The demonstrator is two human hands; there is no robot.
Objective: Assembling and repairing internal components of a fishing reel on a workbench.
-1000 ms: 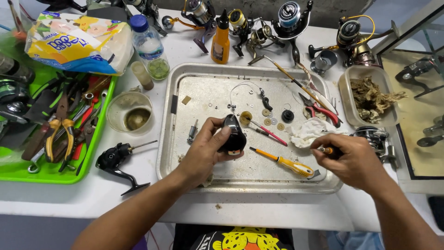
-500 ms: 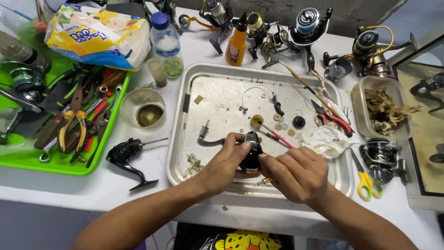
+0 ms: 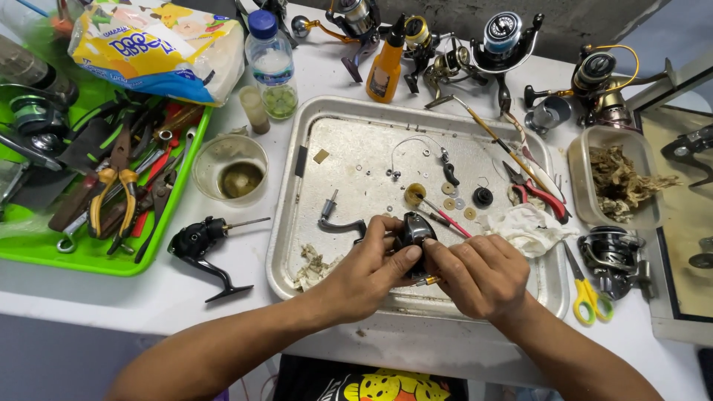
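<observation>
A black fishing-reel body (image 3: 414, 232) is gripped in my left hand (image 3: 369, 269) over the front of a metal tray (image 3: 312, 126). My right hand (image 3: 479, 275) presses against it from the right, closed around a yellow-handled screwdriver (image 3: 426, 281) whose tip end shows between the hands. A black reel handle (image 3: 338, 223) lies on the tray just left of my left hand. Small washers (image 3: 449, 188), a gold gear (image 3: 414, 194) and a red-handled tool (image 3: 445, 219) lie just beyond the reel body.
A green tray (image 3: 82, 256) of pliers and tools sits at left. A black reel frame (image 3: 199, 245) lies between the trays. A glass bowl (image 3: 229, 169), water bottle (image 3: 272, 63), orange oil bottle (image 3: 385, 67), several reels, a rag (image 3: 529, 226), yellow scissors (image 3: 587, 297) surround the metal tray.
My right hand came left from the tray's right side with the yellow screwdriver and joined my left hand at the reel body. The camera view shifted slightly.
</observation>
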